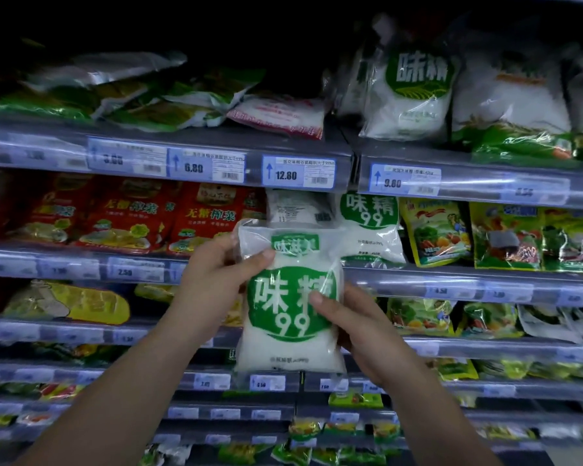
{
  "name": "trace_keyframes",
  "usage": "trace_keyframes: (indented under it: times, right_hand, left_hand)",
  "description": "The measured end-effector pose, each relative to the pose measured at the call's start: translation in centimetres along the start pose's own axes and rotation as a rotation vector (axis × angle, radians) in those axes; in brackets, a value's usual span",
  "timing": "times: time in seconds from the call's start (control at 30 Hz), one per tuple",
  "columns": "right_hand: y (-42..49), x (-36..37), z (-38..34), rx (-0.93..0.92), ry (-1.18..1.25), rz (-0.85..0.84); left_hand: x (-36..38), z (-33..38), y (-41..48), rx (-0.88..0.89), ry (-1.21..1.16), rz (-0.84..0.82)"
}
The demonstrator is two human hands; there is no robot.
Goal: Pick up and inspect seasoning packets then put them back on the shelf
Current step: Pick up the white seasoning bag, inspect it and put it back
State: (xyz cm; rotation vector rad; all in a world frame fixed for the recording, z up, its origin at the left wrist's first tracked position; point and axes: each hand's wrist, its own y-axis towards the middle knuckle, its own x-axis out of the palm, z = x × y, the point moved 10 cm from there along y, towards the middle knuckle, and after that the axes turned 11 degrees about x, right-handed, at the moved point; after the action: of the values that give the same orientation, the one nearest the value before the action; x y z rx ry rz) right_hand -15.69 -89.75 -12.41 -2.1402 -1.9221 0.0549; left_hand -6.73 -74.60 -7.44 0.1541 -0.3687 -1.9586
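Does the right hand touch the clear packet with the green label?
Touching: the head view shows the right hand with its thumb on the clear green-labelled packet.

The left hand [216, 280] is gripping the seasoning packet [288, 317] at its 10 o'clock edge. The right hand [357, 327] is gripping its 4 o'clock edge. A matching packet [371, 230] is standing on the shelf [468, 280] at 1 o'clock.

My left hand [213, 276] and right hand [360, 326] are bare. So are both arms: my left forearm [115, 381] and right forearm [429, 398] show as slim, uncovered limbs from the lower edge of the view to the wrists. My left thumbnail [267, 254] and right thumbnail [315, 299] are short, rounded and trimmed close.
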Motion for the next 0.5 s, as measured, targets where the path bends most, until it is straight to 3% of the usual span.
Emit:
trace_keyframes:
  times: [0.23,0.37,0.5]
  right_hand:
    - [0.4,0.4,0.2,-0.040,-0.081,0.091]
    - [0.7,0.5,0.7,-0.005,0.048,0.045]
    - [1.3,-0.2,1.3,0.058,0.185,0.022]
  left_hand:
    - [-2.9,1.3,1.3,0.146,0.118,0.059]
    - [-2.2,-0.7,1.7,-0.049,-0.183,-0.017]
    - [-2.0,-1.6,2.6,-0.137,-0.310,-0.056]
